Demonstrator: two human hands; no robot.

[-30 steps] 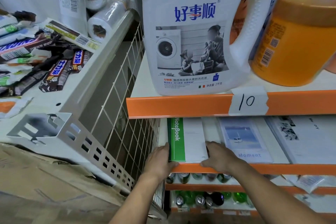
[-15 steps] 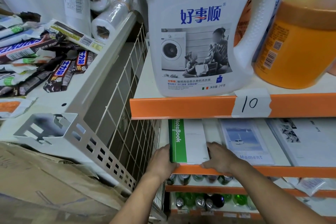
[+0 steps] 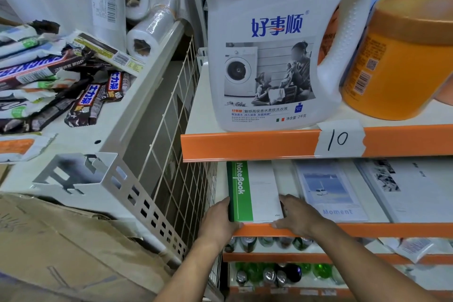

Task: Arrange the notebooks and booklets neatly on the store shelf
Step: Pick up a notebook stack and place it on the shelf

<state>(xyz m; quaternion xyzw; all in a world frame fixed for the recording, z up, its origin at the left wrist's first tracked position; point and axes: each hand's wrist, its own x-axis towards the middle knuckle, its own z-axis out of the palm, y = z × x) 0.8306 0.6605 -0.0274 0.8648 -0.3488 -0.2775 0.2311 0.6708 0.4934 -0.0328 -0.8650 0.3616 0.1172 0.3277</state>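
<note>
The step in hand looks like squaring up the green-spined notebook (image 3: 255, 191), which lies flat at the left end of the lower shelf (image 3: 367, 229) with its front edge at the orange lip. The left hand (image 3: 218, 220) cups its spine-side front corner, fingers curled against the edge and thumb at the front. The right hand (image 3: 297, 216) lies over the opposite front corner, its fingers loosely spread and pressing down without closing round anything. Whether this is one thick notebook or a small pile is hard to tell from this angle.

The "Moment" booklet (image 3: 328, 191) lies just beside it, and a grey booklet (image 3: 411, 189) lies further right. The next move probably calls for nudging the notebook parallel to the lip, then turning to those neighbours.

Compared with a second ago, little differs: both hands keep the same corners and the notebook stays at the left end.
</note>
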